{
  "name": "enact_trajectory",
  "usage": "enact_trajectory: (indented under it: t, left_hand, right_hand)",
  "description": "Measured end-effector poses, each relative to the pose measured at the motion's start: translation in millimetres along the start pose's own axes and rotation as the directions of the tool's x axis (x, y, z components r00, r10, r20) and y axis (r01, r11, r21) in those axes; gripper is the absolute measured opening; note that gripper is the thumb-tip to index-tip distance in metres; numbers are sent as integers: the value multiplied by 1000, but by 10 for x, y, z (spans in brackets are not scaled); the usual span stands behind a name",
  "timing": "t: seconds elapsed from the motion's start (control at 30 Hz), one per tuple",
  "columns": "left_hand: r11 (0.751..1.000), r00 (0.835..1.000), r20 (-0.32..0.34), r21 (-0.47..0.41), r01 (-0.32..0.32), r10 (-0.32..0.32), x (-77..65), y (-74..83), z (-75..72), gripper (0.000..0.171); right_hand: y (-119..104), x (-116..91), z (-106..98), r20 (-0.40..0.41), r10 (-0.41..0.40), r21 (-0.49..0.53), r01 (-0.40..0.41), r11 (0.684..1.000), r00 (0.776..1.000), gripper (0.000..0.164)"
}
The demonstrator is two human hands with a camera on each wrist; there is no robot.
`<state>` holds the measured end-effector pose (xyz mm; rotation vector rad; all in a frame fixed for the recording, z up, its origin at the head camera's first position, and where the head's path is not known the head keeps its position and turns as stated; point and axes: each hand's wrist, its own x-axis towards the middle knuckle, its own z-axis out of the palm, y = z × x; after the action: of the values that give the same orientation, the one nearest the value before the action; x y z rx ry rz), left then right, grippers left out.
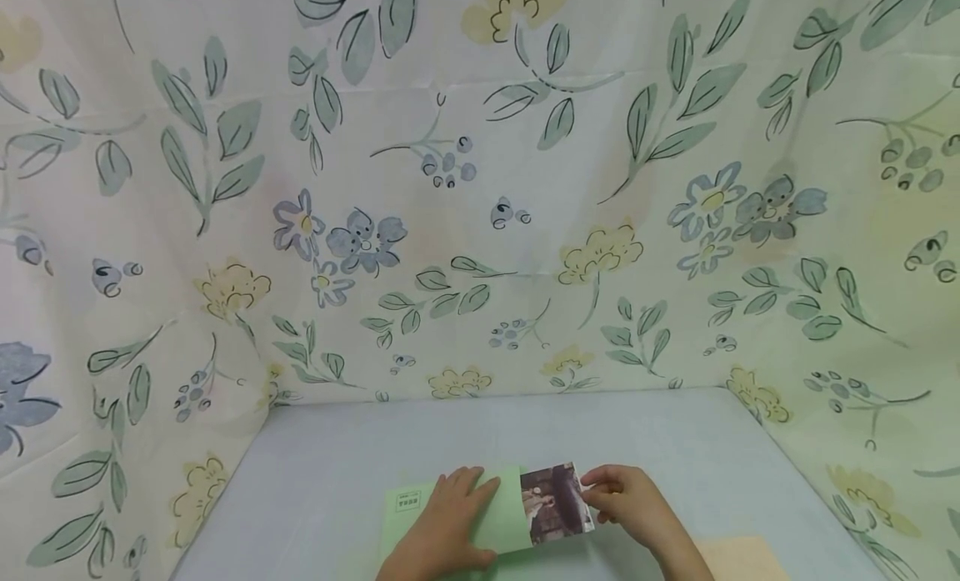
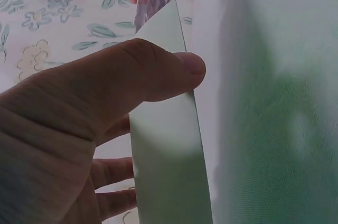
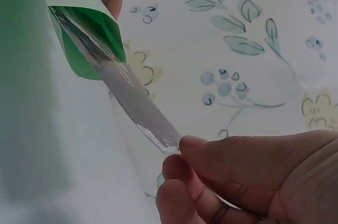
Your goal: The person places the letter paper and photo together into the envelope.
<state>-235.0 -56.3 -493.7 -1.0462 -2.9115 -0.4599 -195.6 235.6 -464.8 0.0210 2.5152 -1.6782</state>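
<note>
A light green envelope (image 1: 502,510) with a small printed box at its left end is held by my left hand (image 1: 450,523). The left thumb (image 2: 174,71) lies over one face of the envelope, with the other fingers on the far side. My right hand (image 1: 626,498) pinches the outer edge of a glossy photo print (image 1: 555,502) between thumb and fingertips. The photo sticks partway out of the envelope's open right end; its other end is hidden inside. In the right wrist view, the envelope's mouth (image 3: 113,36) gapes around the shiny photo (image 3: 134,97).
Below the hands is a pale table (image 1: 337,448). A peach-coloured sheet (image 1: 742,560) lies at the front right, partly cut off by the frame and close to the right forearm. Floral cloth (image 1: 465,231) hangs behind and along both sides of the table.
</note>
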Motion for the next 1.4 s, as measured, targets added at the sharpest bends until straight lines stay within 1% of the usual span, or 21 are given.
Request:
enact_trajectory:
  t: [0.13,0.27,0.37,0.57,0.67,0.73,0.83,0.9,0.97,1.13,1.4]
  left_hand:
    - [1000,1000,-20,8,-5,5,-17,2,13,89]
    - [999,999,-42,32,-26,27,-38,10,0,89]
    - [998,998,-54,47,-38,41,-47,12,-2,89]
    - [999,997,-64,23,-35,36,-41,7,11,89]
    - [999,997,-72,26,-39,41,-37,0,19,89]
    - [999,996,-75,26,-42,44,-37,-2,23,89]
    - [999,996,-72,29,-42,44,-35,-2,26,88]
    - [999,998,-61,15,-32,33,-33,3,22,88]
    - [1000,999,-51,8,-19,20,-31,9,15,88]
    - [1000,999,-40,-3,-13,13,-32,29,-16,88]
    - [1000,1000,-16,-9,-8,8,-17,60,-28,87]
  right_hand:
    - [6,-1,20,16,-6,-22,6,1000,1000,24]
    - [22,4,52,48,-28,-49,31,998,998,25]
    - [18,13,91,52,-40,-69,43,997,998,25]
    - [1,20,152,12,-11,-78,12,997,1000,24]
    - [-4,23,168,14,-15,-60,16,998,1000,25]
    - [-14,22,179,3,-20,-81,20,996,1000,24]
    - [-34,18,196,-48,-11,-126,5,992,999,21]
    - [-46,12,203,-77,-1,-147,-10,989,997,21]
    - [-56,9,205,-77,3,-120,-12,993,997,23]
    - [-67,6,202,0,-29,-18,29,999,1000,30]
    - [-81,18,245,78,-92,124,82,989,993,36]
